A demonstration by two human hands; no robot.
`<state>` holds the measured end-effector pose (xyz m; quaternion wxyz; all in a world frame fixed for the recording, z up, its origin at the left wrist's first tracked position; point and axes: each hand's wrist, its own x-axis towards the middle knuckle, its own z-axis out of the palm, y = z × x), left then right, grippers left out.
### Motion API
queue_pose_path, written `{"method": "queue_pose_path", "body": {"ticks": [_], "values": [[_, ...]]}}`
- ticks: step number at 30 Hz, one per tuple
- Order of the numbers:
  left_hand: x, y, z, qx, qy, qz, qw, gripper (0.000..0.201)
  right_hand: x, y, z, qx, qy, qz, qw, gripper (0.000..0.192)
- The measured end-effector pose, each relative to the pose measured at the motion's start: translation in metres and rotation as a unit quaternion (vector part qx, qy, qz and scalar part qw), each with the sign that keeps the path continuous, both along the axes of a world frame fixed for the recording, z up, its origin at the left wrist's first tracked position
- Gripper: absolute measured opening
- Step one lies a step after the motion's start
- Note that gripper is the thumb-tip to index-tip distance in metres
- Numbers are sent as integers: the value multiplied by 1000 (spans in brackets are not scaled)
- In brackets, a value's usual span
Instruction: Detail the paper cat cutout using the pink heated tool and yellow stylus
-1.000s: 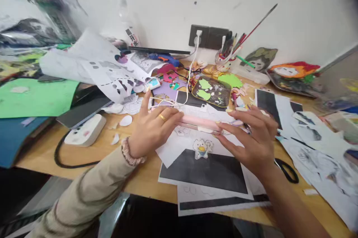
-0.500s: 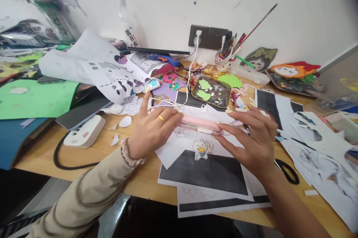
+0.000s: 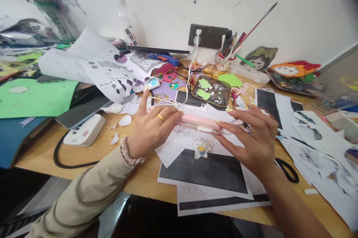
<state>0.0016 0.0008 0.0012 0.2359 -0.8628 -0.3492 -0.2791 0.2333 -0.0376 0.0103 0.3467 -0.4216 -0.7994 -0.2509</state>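
Both my hands hold a slim pink bar-like object (image 3: pixel 198 120) nearly level above the papers; its kind is not clear. My left hand (image 3: pixel 153 128), with a gold ring and a scrunchie at the wrist, grips its left end, index finger raised. My right hand (image 3: pixel 248 137) pinches the right end between thumb and fingers. A whitish strip (image 3: pixel 207 130) shows along its lower edge. Just below, a small white cat cutout (image 3: pixel 201 148) lies on a sheet with a black panel (image 3: pixel 204 172). A white cable (image 3: pixel 191 70) runs from the wall socket towards the pink object.
Black-handled scissors (image 3: pixel 288 171) lie right of my right hand. Cut paper sheets (image 3: pixel 316 156) spread at the right. Further back are a dark tray (image 3: pixel 212 92), a blue glue gun (image 3: pixel 165 59) and a pen cup (image 3: pixel 223 60). A white power strip (image 3: pixel 85 131) sits at the left.
Almost nothing differs. Both hands keep their hold on the pink object, with only a very slight shift of the fingers and of the view.
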Motion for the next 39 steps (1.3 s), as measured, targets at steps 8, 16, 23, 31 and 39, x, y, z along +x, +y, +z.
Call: {"method": "queue_pose_path", "body": {"ticks": [8,16,23,31,39], "values": [[0,0,2,4,2,1,1000,17,-1,1,-1,2,3,3,1000,26],[-1,0,0,3,1,-1,1000,18,1,0,-1,1,0,2,1000,27],[-1,-1,0,2,-3,-4,1000,19,1,1,-1,3,2,0,1000,23],[-1,0,1,-10,-8,-5,1000,19,1,1,-2,0,6,4,1000,25],[-1,0,1,4,-1,0,1000,19,2,1,-2,4,7,6,1000,26]]}}
